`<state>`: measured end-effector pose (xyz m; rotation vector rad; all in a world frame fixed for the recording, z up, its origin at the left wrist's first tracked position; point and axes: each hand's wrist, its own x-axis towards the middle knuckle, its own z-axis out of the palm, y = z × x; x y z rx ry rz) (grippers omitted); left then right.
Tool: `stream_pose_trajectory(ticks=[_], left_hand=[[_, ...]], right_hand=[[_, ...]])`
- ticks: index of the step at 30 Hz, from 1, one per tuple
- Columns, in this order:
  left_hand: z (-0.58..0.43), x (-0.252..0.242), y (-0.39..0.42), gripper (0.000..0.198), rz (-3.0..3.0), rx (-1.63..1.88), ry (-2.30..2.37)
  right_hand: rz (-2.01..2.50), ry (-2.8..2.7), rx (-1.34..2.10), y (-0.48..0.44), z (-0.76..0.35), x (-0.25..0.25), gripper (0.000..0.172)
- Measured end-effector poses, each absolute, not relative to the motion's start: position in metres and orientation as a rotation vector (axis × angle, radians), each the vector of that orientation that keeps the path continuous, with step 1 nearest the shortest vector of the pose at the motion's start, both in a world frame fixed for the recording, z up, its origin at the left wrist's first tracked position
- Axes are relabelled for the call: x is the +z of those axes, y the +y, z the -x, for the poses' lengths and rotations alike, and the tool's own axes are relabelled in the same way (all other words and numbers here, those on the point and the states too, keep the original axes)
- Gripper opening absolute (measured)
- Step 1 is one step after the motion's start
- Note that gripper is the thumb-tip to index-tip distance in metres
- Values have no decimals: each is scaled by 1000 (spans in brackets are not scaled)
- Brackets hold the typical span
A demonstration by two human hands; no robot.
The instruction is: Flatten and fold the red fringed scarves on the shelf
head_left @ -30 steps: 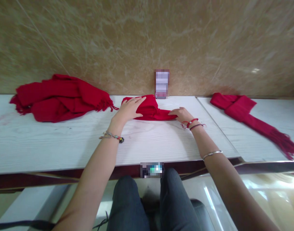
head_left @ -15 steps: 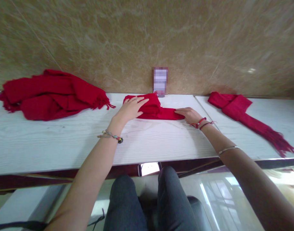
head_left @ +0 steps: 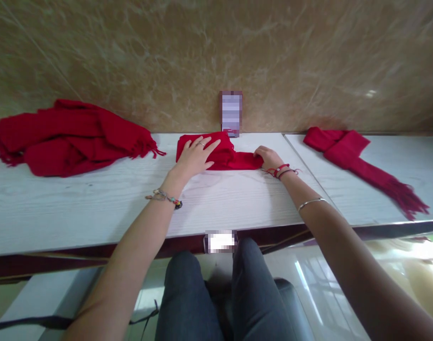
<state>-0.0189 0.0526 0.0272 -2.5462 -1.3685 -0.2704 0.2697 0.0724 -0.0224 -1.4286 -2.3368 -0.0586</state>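
In front of me a red scarf point(head_left: 226, 150) lies on the white wood-grain table, its left part folded into a thick bundle and a flat strip reaching right. My left hand point(head_left: 195, 155) rests on the bundle with fingers spread. At the strip's right end, my right hand point(head_left: 269, 158) grips the cloth between thumb and curled fingers. A heaped red scarf with fringe point(head_left: 74, 142) lies to the left. Off to the right is another red scarf point(head_left: 354, 154), folded over at its upper end, its fringed end pointing toward me.
A brown marbled wall point(head_left: 138, 61) rises behind the white table point(head_left: 106, 208). Against it, behind the middle scarf, stands a small pixelated card-like object point(head_left: 231, 112). A bright pixelated object point(head_left: 221, 241) sits at the table's front edge, above my knees. A seam runs across the table at right.
My right hand has curled its fingers onto the strip's end, where they lay flatter before. My left hand stays spread on the bundle. The view has shifted slightly.
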Motion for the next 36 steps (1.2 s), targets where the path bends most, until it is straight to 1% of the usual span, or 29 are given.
stream_pose_trajectory(ticks=[4, 7, 11, 16, 22, 32, 36], left_hand=[[19, 29, 51, 67, 2570, -258, -1370], [19, 28, 51, 68, 2588, -265, -1381], [19, 26, 53, 67, 2599, -295, -1365], [18, 26, 53, 69, 2618, -285, -1388], [17, 28, 51, 68, 2629, -283, -1411], [17, 26, 51, 68, 2626, -294, -1416], [17, 25, 52, 70, 2635, -321, -1416]], right_hand=[[1427, -2377, -130, 79, -265, -18, 27], [1427, -2463, -186, 82, -267, -11, 23], [1414, -2523, -276, 82, -271, 3, 26], [1315, -2411, -333, 71, -271, 19, 32], [1291, -2249, -356, 49, -270, 29, 35], [1279, -1944, -465, 10, -275, 64, 27], [1284, -1877, -368, 3, -267, 65, 24]])
